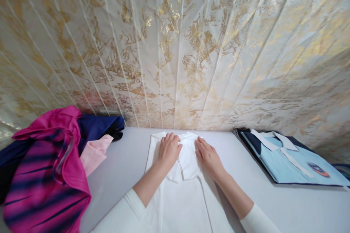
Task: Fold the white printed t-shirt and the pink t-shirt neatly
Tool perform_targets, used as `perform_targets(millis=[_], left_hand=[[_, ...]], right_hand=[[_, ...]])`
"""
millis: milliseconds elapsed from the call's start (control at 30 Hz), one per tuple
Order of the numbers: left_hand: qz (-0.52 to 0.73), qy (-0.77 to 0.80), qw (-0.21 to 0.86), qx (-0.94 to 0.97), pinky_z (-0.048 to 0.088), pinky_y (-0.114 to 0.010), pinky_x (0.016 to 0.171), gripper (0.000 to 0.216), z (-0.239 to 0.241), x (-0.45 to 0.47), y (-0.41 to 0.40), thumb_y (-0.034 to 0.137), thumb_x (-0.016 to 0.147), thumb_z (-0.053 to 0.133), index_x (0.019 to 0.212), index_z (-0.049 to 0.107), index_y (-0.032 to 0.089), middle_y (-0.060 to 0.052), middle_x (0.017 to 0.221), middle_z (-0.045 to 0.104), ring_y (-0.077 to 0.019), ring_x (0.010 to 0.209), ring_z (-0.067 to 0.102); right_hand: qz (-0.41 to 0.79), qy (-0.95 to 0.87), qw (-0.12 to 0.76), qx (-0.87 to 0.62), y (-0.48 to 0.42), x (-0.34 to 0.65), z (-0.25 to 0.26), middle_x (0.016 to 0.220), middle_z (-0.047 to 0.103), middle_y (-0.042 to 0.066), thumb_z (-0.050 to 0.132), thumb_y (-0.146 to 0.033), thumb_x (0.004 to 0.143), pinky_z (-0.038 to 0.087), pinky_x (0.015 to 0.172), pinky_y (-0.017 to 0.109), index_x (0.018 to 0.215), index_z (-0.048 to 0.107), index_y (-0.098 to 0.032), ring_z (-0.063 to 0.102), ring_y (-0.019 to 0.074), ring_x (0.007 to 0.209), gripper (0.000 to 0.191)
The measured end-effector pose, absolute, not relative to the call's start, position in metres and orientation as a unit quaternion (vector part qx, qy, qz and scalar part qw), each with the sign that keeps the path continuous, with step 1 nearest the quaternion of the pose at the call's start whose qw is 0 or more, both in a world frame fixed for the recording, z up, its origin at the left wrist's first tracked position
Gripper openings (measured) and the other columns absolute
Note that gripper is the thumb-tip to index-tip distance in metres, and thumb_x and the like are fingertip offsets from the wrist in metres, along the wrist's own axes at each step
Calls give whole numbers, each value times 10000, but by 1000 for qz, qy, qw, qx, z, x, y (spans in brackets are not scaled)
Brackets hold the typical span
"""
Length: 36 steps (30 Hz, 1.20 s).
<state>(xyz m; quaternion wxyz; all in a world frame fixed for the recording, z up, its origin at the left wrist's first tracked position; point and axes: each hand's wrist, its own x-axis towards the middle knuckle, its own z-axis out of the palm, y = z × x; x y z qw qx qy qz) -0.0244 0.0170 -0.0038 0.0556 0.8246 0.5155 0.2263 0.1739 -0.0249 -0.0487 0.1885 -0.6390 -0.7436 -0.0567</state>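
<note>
A white polo shirt (188, 196) lies flat on the white table (123, 167) in front of me, collar toward the wall. My left hand (168, 150) rests palm down on the shirt's left shoulder beside the collar, fingers stretched out together. My right hand (207, 156) lies flat on the right shoulder, fingers extended toward the wall. Both hands press on the fabric and hold nothing. The white collar (186, 160) sits between them.
A heap of unfolded clothes lies at the left: a magenta striped shirt (46, 178), a navy garment (95, 125) and a pale pink one (94, 153). A folded light blue polo (292, 160) lies on a dark stack at the right. A white-and-gold wall (175, 43) rises behind the table.
</note>
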Motion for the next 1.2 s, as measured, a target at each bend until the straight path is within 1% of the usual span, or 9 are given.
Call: perform_targets(millis=[67, 167, 233, 300, 433, 600, 800, 1000, 1200], left_hand=[[237, 517, 73, 819, 395, -360, 919, 34, -1, -21, 15, 178, 907, 567, 903, 563, 212, -46, 987, 622, -231, 1028, 566], [250, 531, 108, 803, 442, -302, 799, 49, 3, -18, 14, 208, 952, 495, 977, 536, 220, -28, 921, 658, -205, 901, 636], [254, 544, 129, 789, 451, -279, 719, 93, 4, -18, 14, 206, 955, 480, 1042, 511, 218, -18, 865, 675, -201, 825, 665], [257, 555, 145, 778, 454, -273, 694, 159, 3, -18, 15, 166, 933, 495, 1088, 490, 204, -22, 832, 684, -209, 811, 679], [264, 561, 166, 766, 467, -283, 749, 292, -2, -18, 16, 98, 885, 524, 1156, 454, 179, -60, 905, 698, -222, 894, 683], [276, 550, 182, 767, 473, -297, 834, 390, -3, -17, 15, 39, 834, 547, 1172, 444, 206, -75, 1043, 680, -215, 1004, 657], [284, 552, 165, 767, 472, -278, 861, 395, 0, -20, 15, 19, 833, 514, 1175, 441, 203, -63, 1080, 629, -181, 1006, 640], [265, 545, 109, 788, 465, -325, 889, 418, -6, -21, 12, -1, 820, 512, 1184, 472, 202, -90, 1204, 531, -222, 1054, 607], [246, 515, 49, 820, 408, -404, 974, 355, 1, -20, 4, 14, 881, 436, 1182, 528, 178, -106, 1213, 539, -265, 1157, 520]], right_hand=[[-59, -742, 184, -642, -26, 173, -50, 1485, 392, 150, 362, -290, 965, 377, 1054, 435, 1378, 469, -140, 364, 262, 1368, 452], [-67, -741, 183, -642, -27, 172, -51, 1521, 318, 149, 325, -370, 987, 333, 1087, 443, 1429, 397, -114, 301, 260, 1400, 516], [-64, -745, 173, -640, -27, 171, -52, 1523, 309, 147, 301, -394, 996, 317, 1096, 441, 1438, 384, -110, 290, 255, 1406, 532], [-57, -750, 159, -640, -27, 169, -53, 1515, 325, 144, 290, -415, 1000, 312, 1097, 445, 1438, 391, -125, 304, 254, 1399, 535], [-48, -754, 130, -642, -28, 166, -51, 1512, 333, 137, 306, -477, 990, 296, 1101, 444, 1445, 388, -148, 311, 253, 1396, 567], [-38, -753, 119, -646, -27, 167, -49, 1525, 304, 138, 338, -517, 974, 261, 1118, 450, 1463, 356, -152, 270, 258, 1413, 611], [-18, -751, 174, -637, -25, 172, -48, 1517, 334, 115, 292, -391, 1000, 286, 1111, 414, 1445, 389, -163, 288, 220, 1408, 510], [-38, -745, 140, -652, -27, 167, -45, 1505, 350, 142, 340, -331, 974, 274, 1112, 425, 1423, 417, -117, 293, 242, 1405, 504], [-53, -742, 130, -655, -30, 166, -43, 1510, 333, 149, 317, -363, 987, 293, 1107, 429, 1420, 414, -78, 296, 259, 1402, 527]])
